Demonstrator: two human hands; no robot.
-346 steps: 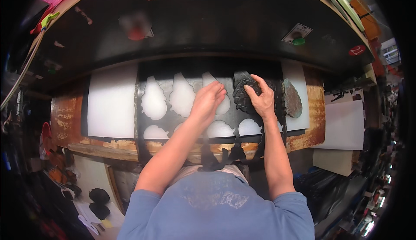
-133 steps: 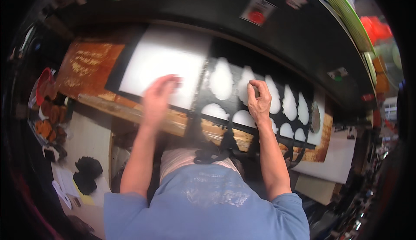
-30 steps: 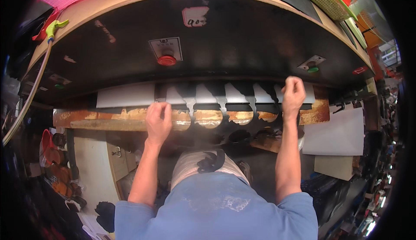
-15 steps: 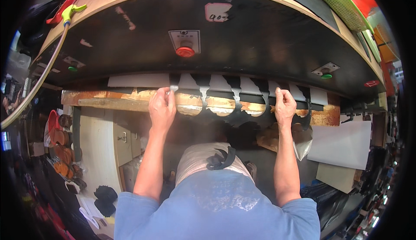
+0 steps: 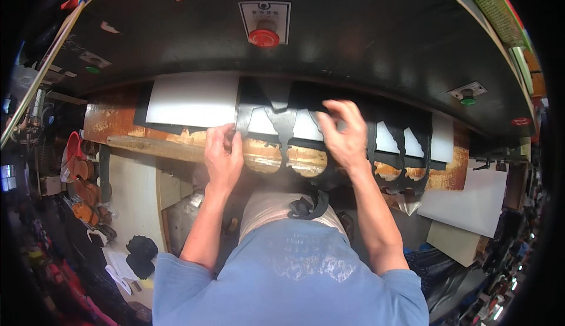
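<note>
A black sheet with rounded cut-outs (image 5: pixel 285 127) lies over a white board (image 5: pixel 193 103) beneath the dark machine front, its near edge hanging over the wooden ledge. My left hand (image 5: pixel 223 155) is closed at the sheet's left edge, with thumb and fingertips pinched on it. Above the middle of the sheet is my right hand (image 5: pixel 346 136), its thumb and fingers spread and slightly blurred. Whether its fingertips touch the sheet I cannot tell.
A red push button (image 5: pixel 263 36) sits in the middle of the machine front (image 5: pixel 365 37), with a green button (image 5: pixel 93 69) left and another green button (image 5: pixel 468 99) right. Below, a worn wooden ledge (image 5: pixel 156 149) runs across. White sheet material (image 5: pixel 465 199) lies at lower right.
My right hand has let go of the sheet's right part and moved left, opening. More of the sheet and white board now shows from under the machine. The view has tipped downward.
</note>
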